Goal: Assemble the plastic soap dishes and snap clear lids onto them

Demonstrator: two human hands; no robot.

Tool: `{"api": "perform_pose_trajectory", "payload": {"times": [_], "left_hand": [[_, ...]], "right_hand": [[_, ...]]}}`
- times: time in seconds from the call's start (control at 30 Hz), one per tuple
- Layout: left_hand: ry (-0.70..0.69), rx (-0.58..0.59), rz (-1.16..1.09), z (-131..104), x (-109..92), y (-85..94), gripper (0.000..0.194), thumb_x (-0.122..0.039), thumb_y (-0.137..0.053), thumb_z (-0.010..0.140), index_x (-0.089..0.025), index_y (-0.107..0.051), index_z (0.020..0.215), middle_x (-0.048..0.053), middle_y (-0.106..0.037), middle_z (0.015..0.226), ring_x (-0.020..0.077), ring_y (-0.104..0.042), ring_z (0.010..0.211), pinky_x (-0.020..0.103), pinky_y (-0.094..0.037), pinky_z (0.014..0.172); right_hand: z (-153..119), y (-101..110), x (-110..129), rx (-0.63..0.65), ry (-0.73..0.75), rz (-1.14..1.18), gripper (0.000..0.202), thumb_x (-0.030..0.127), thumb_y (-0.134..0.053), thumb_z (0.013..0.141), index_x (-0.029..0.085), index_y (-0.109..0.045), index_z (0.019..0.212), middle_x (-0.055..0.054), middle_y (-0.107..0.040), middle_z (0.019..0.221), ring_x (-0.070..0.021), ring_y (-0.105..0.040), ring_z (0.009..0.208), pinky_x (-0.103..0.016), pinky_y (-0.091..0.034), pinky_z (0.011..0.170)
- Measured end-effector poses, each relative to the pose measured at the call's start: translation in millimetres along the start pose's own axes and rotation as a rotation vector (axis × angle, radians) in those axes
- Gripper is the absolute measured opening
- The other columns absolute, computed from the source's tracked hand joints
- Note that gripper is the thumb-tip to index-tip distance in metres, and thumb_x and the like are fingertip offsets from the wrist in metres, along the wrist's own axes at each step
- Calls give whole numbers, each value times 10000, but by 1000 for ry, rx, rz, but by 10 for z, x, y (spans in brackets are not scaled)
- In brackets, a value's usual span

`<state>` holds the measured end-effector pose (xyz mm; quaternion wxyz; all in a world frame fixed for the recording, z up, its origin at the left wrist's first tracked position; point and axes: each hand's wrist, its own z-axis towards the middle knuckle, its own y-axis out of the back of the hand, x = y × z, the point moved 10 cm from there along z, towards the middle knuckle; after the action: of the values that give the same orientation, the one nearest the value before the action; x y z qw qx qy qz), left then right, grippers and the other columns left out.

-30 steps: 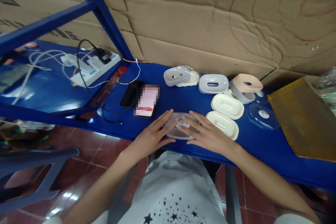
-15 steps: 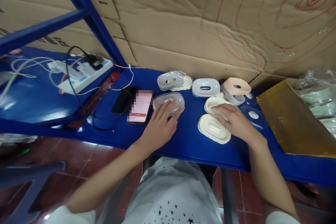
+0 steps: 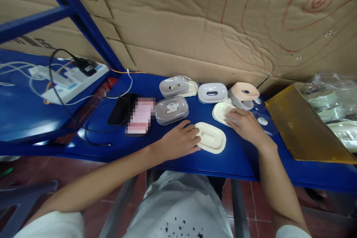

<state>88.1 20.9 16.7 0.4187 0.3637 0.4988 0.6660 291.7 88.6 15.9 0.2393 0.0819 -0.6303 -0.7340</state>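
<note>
My left hand (image 3: 180, 139) is at the left edge of a cream oval soap dish base (image 3: 213, 139), its fingers curled over the rim. That base lies flat near the front of the blue table. Slightly farther back, my right hand (image 3: 248, 126) has its thumb and fingers closed on the right side of a second cream soap dish base (image 3: 219, 112), hiding part of it. A clear-lidded grey soap box (image 3: 172, 111) with a round label sits beyond my left hand. Behind the second base stands a pale grey oval cover (image 3: 212, 93) with a slot.
At the back are another grey cover (image 3: 170, 87) and a peach cover (image 3: 245, 91). A transparent lid (image 3: 264, 122) lies near a brown-sided box (image 3: 295, 126) of wrapped parts. Left are a phone (image 3: 141, 115), cables and a power strip (image 3: 75, 83).
My left hand has left the clear-lidded box and come toward me and right, onto the front cream base. That base has shifted left, away from the second one. My right hand stays at the second base.
</note>
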Motion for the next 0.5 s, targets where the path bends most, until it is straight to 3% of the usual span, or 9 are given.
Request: {"api": "perform_pose_trajectory", "payload": {"times": [0.1, 0.2, 0.3, 0.4, 0.5], "left_hand": [[91, -15, -8, -222, 10, 58, 205, -373, -734, 1015, -179, -698, 957, 84, -710, 1055, 284, -684, 1054, 471, -518, 1010], [200, -74, -44, -429, -13, 98, 208, -359, -686, 1045, -166, -686, 968, 101, -709, 1066, 296, -682, 1080, 472, -535, 988], [292, -154, -110, -577, -31, 117, 184, -335, -642, 1068, -156, -685, 1066, 120, -711, 1120, 304, -687, 1082, 483, -564, 951], [387, -202, -196, -673, -5, 85, 281, -305, -675, 1048, -170, -644, 1292, 150, -682, 1293, 316, -685, 1132, 493, -599, 945], [459, -227, -307, -746, 27, 29, 509, -275, -713, 1026, -204, -532, 1496, 170, -597, 1463, 327, -634, 1310, 511, -587, 1078]], "right_hand": [[-5, 66, 54, -38, -31, -60, 255, 388, -595, 1065, 218, -756, 1167, -126, -758, 1242, -339, -716, 1167, -505, -547, 976], [117, 136, 253, -118, 16, -92, 359, 373, -520, 1099, 198, -685, 1366, -155, -681, 1441, -354, -643, 1317, -514, -486, 1082], [415, 93, 421, -144, 98, -151, 464, 260, -486, 1093, 173, -555, 1543, -166, -568, 1597, -346, -532, 1461, -535, -371, 1201], [791, -25, 393, -95, 98, -250, 400, 207, -529, 1065, 146, -649, 1442, -174, -678, 1468, -345, -607, 1361, -531, -370, 1164], [970, -28, 404, -69, 84, -306, 309, 202, -506, 1087, 130, -747, 1266, -159, -785, 1247, -325, -700, 1147, -494, -412, 1053]]}}
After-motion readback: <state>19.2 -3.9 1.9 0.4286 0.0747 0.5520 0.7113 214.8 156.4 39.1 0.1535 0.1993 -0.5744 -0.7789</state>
